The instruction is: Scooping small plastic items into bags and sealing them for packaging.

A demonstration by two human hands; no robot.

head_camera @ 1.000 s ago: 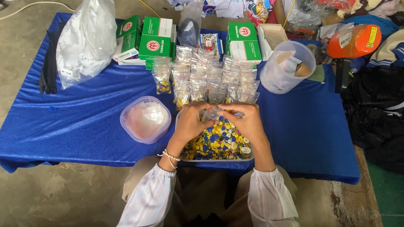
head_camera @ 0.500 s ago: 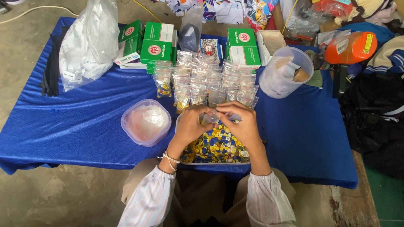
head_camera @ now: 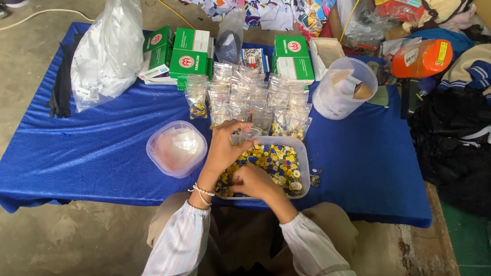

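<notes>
Left hand (head_camera: pixel 226 148) pinches a small clear plastic bag (head_camera: pixel 243 136) above the tray's far rim, its long axis lying roughly across the table; right hand (head_camera: pixel 252 180) curls into the yellow-and-blue buttons (head_camera: pixel 281 160), grip hidden; the clear rectangular tray (head_camera: pixel 305 177) sits on blue cloth (head_camera: pixel 84 144); filled bags (head_camera: pixel 248 98) stand in rows beyond.

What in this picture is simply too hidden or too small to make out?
- Head view: the right hand covers whatever its fingers pick from the tray of buttons.
- The small clear bag in the left hand: contents too small to tell.
- The white plastic sack: contents hidden by cloudy film.
</notes>
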